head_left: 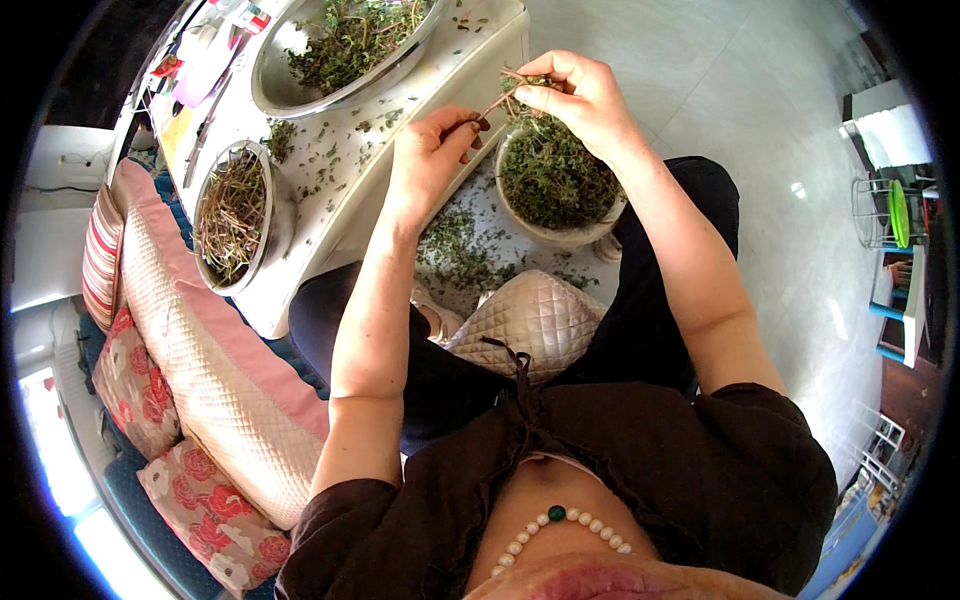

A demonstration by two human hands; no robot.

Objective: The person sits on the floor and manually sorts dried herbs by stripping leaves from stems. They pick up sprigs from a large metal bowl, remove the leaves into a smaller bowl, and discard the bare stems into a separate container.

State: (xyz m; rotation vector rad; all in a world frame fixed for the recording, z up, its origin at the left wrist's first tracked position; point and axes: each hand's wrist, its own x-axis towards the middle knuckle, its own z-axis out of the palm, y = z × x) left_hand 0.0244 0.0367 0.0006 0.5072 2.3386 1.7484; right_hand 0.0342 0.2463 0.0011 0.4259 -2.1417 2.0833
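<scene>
Between my two hands stretches a thin brownish herb stem (497, 103). My left hand (432, 150) pinches its lower end beside the table edge. Higher and farther right, my right hand (577, 95) has thumb and fingers closed on the leafy end of the stem. Right below that hand stands a pale bucket (537, 236) heaped with green leaves (556, 178). On the table, a metal bowl (357, 104) holds leafy green sprigs (350, 48). Nearer on the left, another metal container (268, 215) is full of bare brown stems (230, 215).
Loose leaves lie scattered on the white table (335, 225) and on the floor (465, 250) between my legs. A quilted sofa (215, 330) with flowered cushions (205, 510) runs along the left. At the far right stand racks with a green plate (899, 215).
</scene>
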